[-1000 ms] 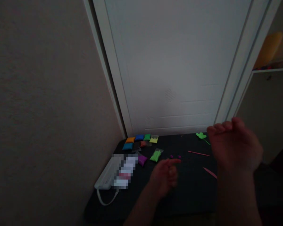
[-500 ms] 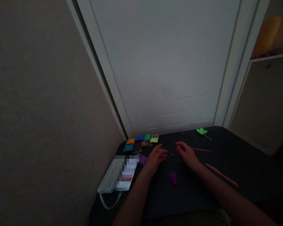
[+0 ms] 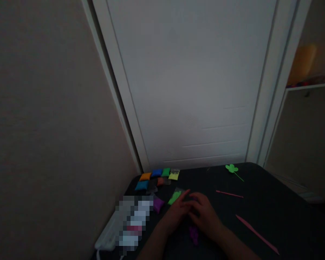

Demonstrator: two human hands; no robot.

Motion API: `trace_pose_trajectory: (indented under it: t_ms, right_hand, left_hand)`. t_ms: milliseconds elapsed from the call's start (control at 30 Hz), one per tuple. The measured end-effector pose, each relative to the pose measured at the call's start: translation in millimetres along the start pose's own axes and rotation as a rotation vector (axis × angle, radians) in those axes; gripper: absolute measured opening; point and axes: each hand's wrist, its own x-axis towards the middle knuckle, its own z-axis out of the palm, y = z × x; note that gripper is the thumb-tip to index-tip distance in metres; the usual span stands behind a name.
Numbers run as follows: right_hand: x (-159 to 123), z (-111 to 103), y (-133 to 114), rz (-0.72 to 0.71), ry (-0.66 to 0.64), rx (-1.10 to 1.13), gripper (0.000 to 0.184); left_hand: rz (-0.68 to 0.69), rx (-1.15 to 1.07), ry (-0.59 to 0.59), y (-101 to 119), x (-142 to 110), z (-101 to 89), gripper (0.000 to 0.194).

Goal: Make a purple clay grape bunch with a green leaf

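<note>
My left hand point(image 3: 176, 213) and my right hand point(image 3: 206, 213) meet above the dark table, their fingertips touching or overlapping. The left fingers reach out long towards the right hand. On the right hand the fingers are bent but apart, and I see nothing held in them. A speck of the small purple ball point(image 3: 195, 199) shows at the right fingers; whether they touch it I cannot tell. Just below the hands lies a cluster of purple balls point(image 3: 194, 236), partly covered by the right hand. A bag of light green clay point(image 3: 174, 197) lies beside the left fingers.
Several coloured clay packets point(image 3: 157, 173) lie at the back left, near a purple packet point(image 3: 158, 204). A blurred-out white item point(image 3: 135, 224) is at the left edge. To the right lie a thin pink tool point(image 3: 229, 194), a pink knife-like tool point(image 3: 257, 234) and a green clover shape point(image 3: 232, 168).
My hands were apart with fingers spread; they have come together, down and inward, over the purple pieces. The view has tilted up, so the table sits lower. The green bag shows more.
</note>
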Motion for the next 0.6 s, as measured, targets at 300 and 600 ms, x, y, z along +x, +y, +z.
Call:
trace_pose_trajectory:
  t_ms: [300,600]
  right_hand:
    - [6,8,5,0.079,-0.010,0.075,0.033]
    - [9,17,29,0.030,0.007,0.003,0.035]
  left_hand:
    - [0.000,-0.074,-0.080,-4,7,-5.2,0.057]
    - [-0.129,-0.097,-0.035,-19,28,-27.8,0.071]
